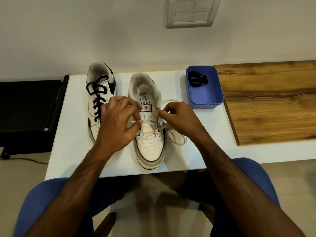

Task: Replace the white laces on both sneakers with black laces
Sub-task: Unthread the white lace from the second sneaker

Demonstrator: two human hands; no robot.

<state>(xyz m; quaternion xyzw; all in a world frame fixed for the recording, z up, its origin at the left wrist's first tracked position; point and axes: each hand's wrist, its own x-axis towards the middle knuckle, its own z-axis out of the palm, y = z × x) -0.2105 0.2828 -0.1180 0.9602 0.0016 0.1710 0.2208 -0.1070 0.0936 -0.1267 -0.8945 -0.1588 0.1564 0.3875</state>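
We're right over the right-hand sneaker (pixel 150 134), centre of the frame, toe pointing down toward us on the white bench (pixel 75 151). It carries a white lace (pixel 177 141), loosened across the tongue, with slack looping off to the right of the shoe onto the bench. Our left hand (pixel 119 124) sits over the shoe's left eyelets, thumb and fingertips pinched on a strand of that white lace. Our right hand (pixel 179 117) is at the right eyelets, fingers curled and nipping the lace just beside the collar. Left of centre stands the other sneaker (pixel 100 93), threaded with a black lace (pixel 97 103), its lower half hidden behind our left hand. Upper right on the bench, near the shoes, sits a blue plastic tray (pixel 205 98) with a bundled black lace (pixel 197 80) in its far end. Beyond it, at the right edge, lies a wooden board (pixel 273 103). A switch panel (pixel 191 11) hangs on the wall at the top.
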